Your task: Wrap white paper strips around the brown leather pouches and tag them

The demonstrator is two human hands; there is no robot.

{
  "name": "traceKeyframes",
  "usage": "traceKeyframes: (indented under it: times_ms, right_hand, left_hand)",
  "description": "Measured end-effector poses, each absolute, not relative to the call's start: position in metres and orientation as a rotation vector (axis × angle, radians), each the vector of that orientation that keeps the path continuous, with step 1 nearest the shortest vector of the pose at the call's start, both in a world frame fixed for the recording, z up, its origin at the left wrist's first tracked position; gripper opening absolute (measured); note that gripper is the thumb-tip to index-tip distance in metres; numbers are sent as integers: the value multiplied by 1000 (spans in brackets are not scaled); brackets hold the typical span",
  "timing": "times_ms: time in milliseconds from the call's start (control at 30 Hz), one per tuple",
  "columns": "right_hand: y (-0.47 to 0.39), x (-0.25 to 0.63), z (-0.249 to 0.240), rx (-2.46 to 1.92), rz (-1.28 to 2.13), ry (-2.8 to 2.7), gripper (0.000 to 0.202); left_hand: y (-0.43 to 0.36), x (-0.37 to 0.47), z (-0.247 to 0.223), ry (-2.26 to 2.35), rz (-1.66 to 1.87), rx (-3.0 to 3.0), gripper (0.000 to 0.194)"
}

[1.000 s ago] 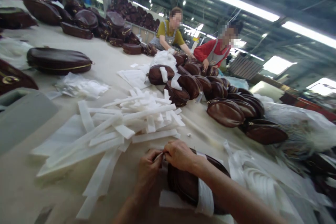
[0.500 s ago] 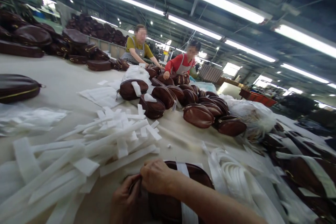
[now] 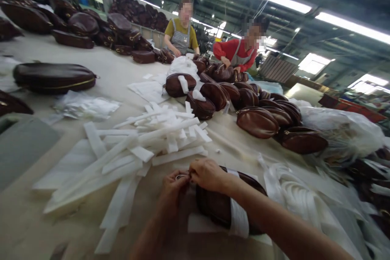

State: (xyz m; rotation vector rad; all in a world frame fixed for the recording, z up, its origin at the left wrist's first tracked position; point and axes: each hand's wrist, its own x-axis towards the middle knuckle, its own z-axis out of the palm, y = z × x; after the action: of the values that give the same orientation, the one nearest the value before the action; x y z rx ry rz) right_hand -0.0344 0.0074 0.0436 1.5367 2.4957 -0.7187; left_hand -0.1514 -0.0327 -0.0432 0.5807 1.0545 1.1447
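A dark brown bag (image 3: 213, 205) lies at the bottom centre, with a white strip (image 3: 239, 215) wrapped around it. At its left end, my left hand (image 3: 174, 187) and my right hand (image 3: 205, 174) meet, both with fingers closed. Something small and pale shows at my left fingertips, too small to name. What my right fingers pinch is hidden. My right forearm crosses over the bag. White paper lies partly under the bag. To the left is a loose pile of white strips (image 3: 141, 153).
Curved white strips (image 3: 294, 193) lie right of the bag. Beyond are a row of brown bags (image 3: 257, 122) and a plastic bag (image 3: 341, 126). One brown bag (image 3: 55, 76) sits at the left. Two people stand across the table (image 3: 115, 63), hands at the bags.
The view has shifted, so the table's things appear further right or higher. My hands remain together at the bag's left end. The person in red leans lower, with both hands at the bags.
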Motion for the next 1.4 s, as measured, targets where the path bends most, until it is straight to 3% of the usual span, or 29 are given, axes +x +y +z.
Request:
traceKeyframes:
  times_ms: [200,300,400,600,767,900,1033,1133,1300,1400]
  right_hand:
    - [17,-14,57,1598,-1249,2369,19]
    - [14,-4,53,1716,-1922,2076,15]
    - [9,0,44,1817,-2472,1688,27]
    - [-3,-5,34,1791,-2840,1461,26]
    - [-12,-9,24,1582,-3041,1503,38]
    - [-17,-9,20,1457,-3105,1563,48]
    - [-20,-12,18,1584,-2986,1756,43]
    - [-22,-21,16,1893,-2698,1947,26]
    - [-22,-33,14,2212,-1979,2323,33]
    - [-22,-32,13,2208,-1482,2594,27]
  left_hand:
    - [-35,-156,-41,863,1194,313,27]
    - [-34,-158,-39,793,1203,249,26]
    - [-33,-161,-41,731,1193,189,25]
    - [-33,-163,-50,671,1269,101,27]
    - [-34,-161,-48,615,1332,113,27]
    - [-35,-161,-47,588,1353,91,29]
    - [-35,-159,-52,585,1371,69,28]
    - [-35,-159,-53,577,1384,74,23]
    - [-33,-166,-46,537,1430,53,12]
    - [-32,-170,-43,523,1443,36,16]
